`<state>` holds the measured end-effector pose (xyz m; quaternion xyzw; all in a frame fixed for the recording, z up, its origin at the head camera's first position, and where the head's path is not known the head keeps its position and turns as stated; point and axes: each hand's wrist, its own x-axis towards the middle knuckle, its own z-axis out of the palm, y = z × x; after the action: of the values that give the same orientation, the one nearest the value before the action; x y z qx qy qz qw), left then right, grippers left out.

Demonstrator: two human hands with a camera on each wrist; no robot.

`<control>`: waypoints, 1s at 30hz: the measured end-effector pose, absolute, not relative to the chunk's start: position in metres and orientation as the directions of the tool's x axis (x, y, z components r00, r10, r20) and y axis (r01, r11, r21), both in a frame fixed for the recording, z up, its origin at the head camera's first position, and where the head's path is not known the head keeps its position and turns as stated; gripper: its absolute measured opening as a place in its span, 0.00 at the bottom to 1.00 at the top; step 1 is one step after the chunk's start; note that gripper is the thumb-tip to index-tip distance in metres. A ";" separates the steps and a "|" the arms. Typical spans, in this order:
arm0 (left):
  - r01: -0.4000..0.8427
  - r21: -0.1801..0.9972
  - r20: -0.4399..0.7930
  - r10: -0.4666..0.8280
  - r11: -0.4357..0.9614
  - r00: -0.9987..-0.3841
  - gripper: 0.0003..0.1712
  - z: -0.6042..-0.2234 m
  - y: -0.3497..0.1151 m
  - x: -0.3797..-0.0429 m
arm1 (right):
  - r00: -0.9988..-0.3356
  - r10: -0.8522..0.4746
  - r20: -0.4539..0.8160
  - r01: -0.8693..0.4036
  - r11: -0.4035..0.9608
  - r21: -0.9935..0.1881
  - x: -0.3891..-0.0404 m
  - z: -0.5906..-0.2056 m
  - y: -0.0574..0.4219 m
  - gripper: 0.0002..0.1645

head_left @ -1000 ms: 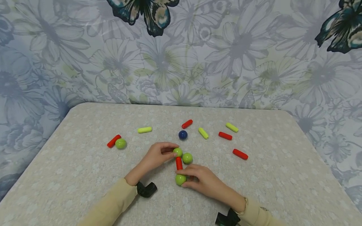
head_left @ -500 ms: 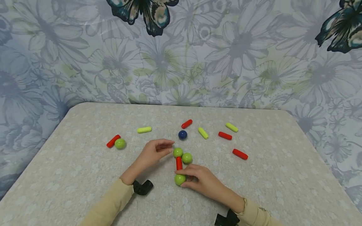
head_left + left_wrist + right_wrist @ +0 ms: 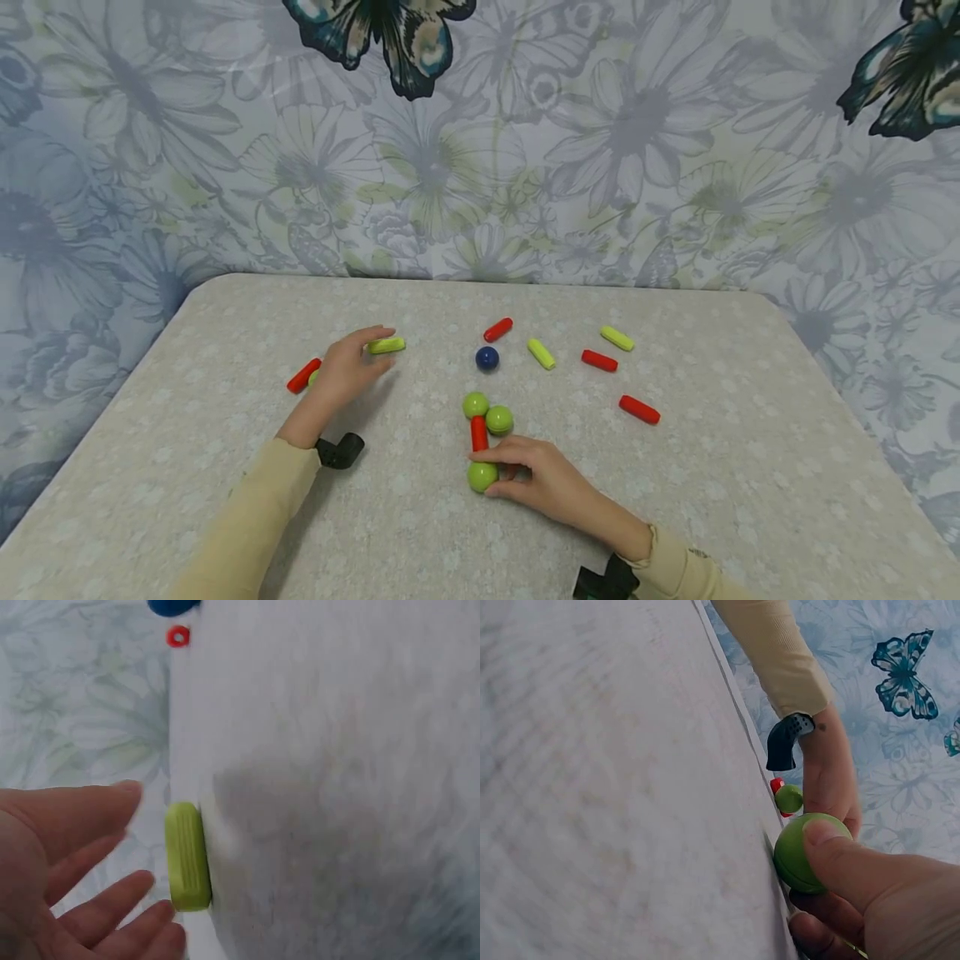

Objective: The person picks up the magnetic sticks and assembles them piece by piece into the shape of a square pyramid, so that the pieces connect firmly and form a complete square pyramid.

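My left hand (image 3: 345, 371) reaches over a yellow-green rod (image 3: 388, 345) at the table's back left. In the left wrist view the thumb and fingers are spread, and a gap shows between them and the rod (image 3: 187, 859). With thumb and fingers, my right hand (image 3: 543, 475) pinches a green ball (image 3: 482, 477), seen close up in the right wrist view. From that ball a red rod (image 3: 479, 434) runs away to a second green ball (image 3: 476, 405), all in a line. Beside the far end lies a third green ball (image 3: 499, 420).
Behind the row is a blue ball (image 3: 487, 359), with a red rod (image 3: 498, 330) past it. Several red and yellow-green rods (image 3: 541, 353) lie at the back right. Left of my left hand, another red rod (image 3: 303, 376) touches a partly hidden green ball (image 3: 313, 377).
My left hand has let go of the far green ball and moved left and back to the yellow-green rod. The right hand keeps its hold on the near ball, and the row stays put.
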<state>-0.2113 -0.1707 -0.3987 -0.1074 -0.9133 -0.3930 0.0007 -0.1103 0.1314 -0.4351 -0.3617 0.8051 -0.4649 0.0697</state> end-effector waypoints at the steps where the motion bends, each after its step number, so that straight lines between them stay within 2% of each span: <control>1: 0.190 0.684 0.064 0.201 0.705 -0.977 0.26 -0.399 -0.171 -0.214 | -0.729 -0.646 0.225 -0.516 0.304 -0.800 -0.110 -0.436 0.132 0.25; 6: 0.147 0.573 0.001 0.179 0.806 -0.984 0.26 -0.403 -0.169 -0.221 | -0.724 -0.647 0.239 -0.522 0.286 -0.804 -0.110 -0.437 0.131 0.25; 16: 0.164 0.465 0.059 0.154 0.870 -0.986 0.17 -0.404 -0.163 -0.220 | -0.728 -0.646 0.231 -0.518 0.297 -0.802 -0.110 -0.435 0.131 0.25; 21: 0.247 0.498 0.070 0.245 0.831 -0.967 0.16 -0.405 -0.162 -0.212 | -0.730 -0.643 0.231 -0.517 0.299 -0.802 -0.110 -0.435 0.131 0.25; 30: 0.392 0.641 0.104 0.431 0.660 -0.896 0.15 -0.407 -0.142 -0.184 | -0.723 -0.644 0.250 -0.537 0.296 -0.789 -0.110 -0.433 0.130 0.24</control>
<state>-0.1844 -0.1416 -0.4074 -0.2257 -0.9106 -0.3451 -0.0284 -0.1097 0.1297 -0.4333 -0.3679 0.8031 -0.4652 0.0575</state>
